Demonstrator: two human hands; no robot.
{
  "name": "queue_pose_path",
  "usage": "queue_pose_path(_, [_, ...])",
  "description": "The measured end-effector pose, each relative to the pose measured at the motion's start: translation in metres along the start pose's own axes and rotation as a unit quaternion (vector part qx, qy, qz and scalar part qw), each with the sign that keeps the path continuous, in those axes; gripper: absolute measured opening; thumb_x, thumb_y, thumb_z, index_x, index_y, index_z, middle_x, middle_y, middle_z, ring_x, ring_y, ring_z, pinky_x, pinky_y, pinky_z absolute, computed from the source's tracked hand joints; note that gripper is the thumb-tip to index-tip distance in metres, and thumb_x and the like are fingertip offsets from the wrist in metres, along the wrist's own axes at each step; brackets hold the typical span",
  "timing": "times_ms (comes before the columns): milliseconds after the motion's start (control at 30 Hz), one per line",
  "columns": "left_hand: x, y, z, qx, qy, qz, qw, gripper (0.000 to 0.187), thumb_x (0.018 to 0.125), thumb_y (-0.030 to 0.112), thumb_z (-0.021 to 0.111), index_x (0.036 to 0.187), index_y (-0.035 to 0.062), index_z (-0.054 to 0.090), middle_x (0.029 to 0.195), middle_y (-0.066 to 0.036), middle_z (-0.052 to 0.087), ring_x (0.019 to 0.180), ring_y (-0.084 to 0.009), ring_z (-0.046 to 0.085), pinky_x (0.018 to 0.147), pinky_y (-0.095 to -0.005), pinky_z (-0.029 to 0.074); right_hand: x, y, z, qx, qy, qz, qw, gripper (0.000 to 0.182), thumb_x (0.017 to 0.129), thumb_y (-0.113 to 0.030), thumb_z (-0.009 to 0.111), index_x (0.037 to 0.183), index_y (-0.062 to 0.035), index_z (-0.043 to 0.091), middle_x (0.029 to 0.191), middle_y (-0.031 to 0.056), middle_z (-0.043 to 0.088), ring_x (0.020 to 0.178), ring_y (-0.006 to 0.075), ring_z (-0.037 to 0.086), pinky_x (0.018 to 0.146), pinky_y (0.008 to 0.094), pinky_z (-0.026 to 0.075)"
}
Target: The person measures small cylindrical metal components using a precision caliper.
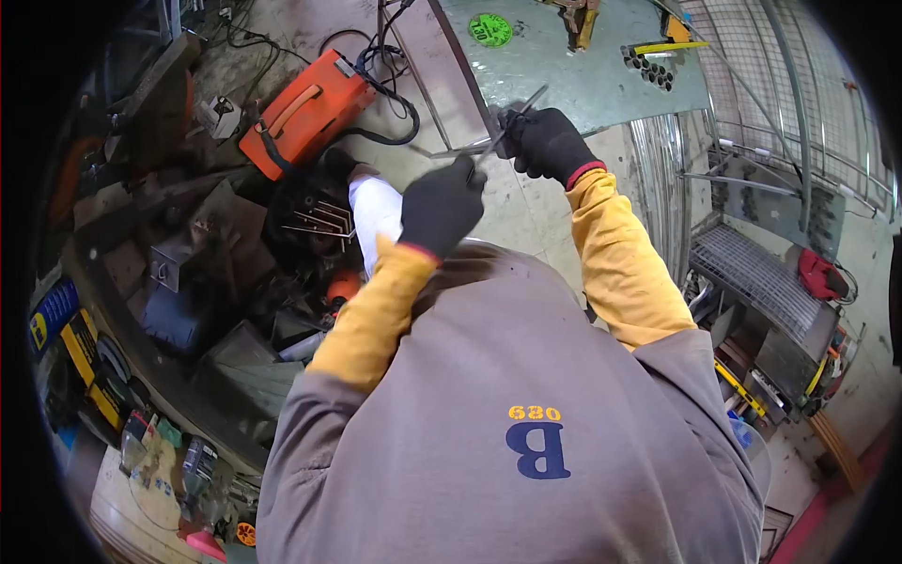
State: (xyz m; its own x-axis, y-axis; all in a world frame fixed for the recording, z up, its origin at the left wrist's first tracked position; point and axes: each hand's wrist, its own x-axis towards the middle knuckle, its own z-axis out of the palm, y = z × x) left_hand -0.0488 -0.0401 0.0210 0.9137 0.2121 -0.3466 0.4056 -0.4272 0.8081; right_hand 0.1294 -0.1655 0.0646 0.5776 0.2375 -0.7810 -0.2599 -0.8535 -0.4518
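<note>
A thin grey metal rod (536,97) runs slantwise between my two gloved hands, beside the corner of the greenish table. My left hand (442,209), in a black glove, is closed around the rod's lower end. My right hand (552,146), also in a black glove, is curled near the rod's upper part, at the table edge. Something dark shows at its fingertips, but I cannot make out whether it is a separate piece or the glove. Yellow sleeves (620,254) cover both forearms.
An orange machine (310,111) with black cables stands on the floor ahead left. The metal table (554,70) bears a green disc (489,30), a clamp-like tool (581,21) and several short dark tubes (648,70). Cluttered scrap metal (207,244) lies left; a wire-mesh rack (761,277) stands right.
</note>
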Motion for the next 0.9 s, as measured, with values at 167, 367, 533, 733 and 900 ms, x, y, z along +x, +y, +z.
queue_pose_path(167, [0.029, -0.007, 0.012, 0.138, 0.124, 0.126, 0.975, 0.022, 0.097, 0.029, 0.066, 0.094, 0.0080, 0.065, 0.074, -0.015, 0.067, 0.072, -0.0389, 0.069, 0.065, -0.0521, 0.051, 0.011, 0.004, 0.000, -0.028, 0.007, -0.011, 1.000, 0.060, 0.109, -0.053, 0.049, 0.084, -0.0038, 0.074, 0.062, 0.0095, 0.067, 0.046, 0.0190, 0.059, 0.047, 0.0327, 0.046])
queue_pose_path(367, [-0.001, 0.003, -0.007, 0.027, 0.029, 0.043, 0.998, 0.022, 0.098, 0.030, 0.061, 0.094, 0.0085, 0.066, 0.080, -0.019, 0.071, 0.079, -0.0406, 0.071, 0.070, -0.0543, 0.052, 0.008, -0.003, -0.006, -0.021, 0.001, 0.002, 1.000, 0.061, 0.108, -0.049, 0.051, 0.078, -0.0014, 0.074, 0.060, 0.0106, 0.067, 0.048, 0.0208, 0.062, 0.051, 0.0346, 0.050])
queue_pose_path(533, [0.060, 0.003, 0.022, 0.155, 0.124, 0.151, 0.968, 0.016, 0.094, 0.026, 0.064, 0.094, 0.0102, 0.066, 0.079, -0.016, 0.071, 0.074, -0.0390, 0.071, 0.064, -0.0519, 0.052, 0.026, 0.005, -0.011, -0.081, -0.006, -0.042, 0.996, 0.063, 0.109, -0.049, 0.049, 0.076, -0.0016, 0.074, 0.060, 0.0112, 0.067, 0.048, 0.0208, 0.063, 0.051, 0.0337, 0.050])
queue_pose_path(733, [0.009, 0.007, 0.004, 0.059, 0.035, 0.033, 0.997, 0.023, 0.100, 0.032, 0.062, 0.097, 0.0097, 0.066, 0.080, -0.017, 0.071, 0.078, -0.0420, 0.070, 0.069, -0.0563, 0.052, 0.020, 0.002, -0.010, -0.013, 0.002, 0.008, 1.000, 0.058, 0.108, -0.047, 0.050, 0.078, -0.0027, 0.074, 0.061, 0.0093, 0.069, 0.052, 0.0205, 0.066, 0.055, 0.0333, 0.053])
queue_pose_path(900, [0.043, 0.005, 0.007, 0.149, 0.085, 0.097, 0.980, 0.020, 0.098, 0.029, 0.063, 0.097, 0.0097, 0.067, 0.080, -0.017, 0.071, 0.079, -0.0400, 0.071, 0.069, -0.0538, 0.053, 0.034, 0.014, -0.012, -0.219, -0.005, -0.139, 0.966, 0.056, 0.107, -0.048, 0.050, 0.083, -0.0042, 0.074, 0.062, 0.0082, 0.069, 0.054, 0.0207, 0.067, 0.057, 0.0337, 0.053])
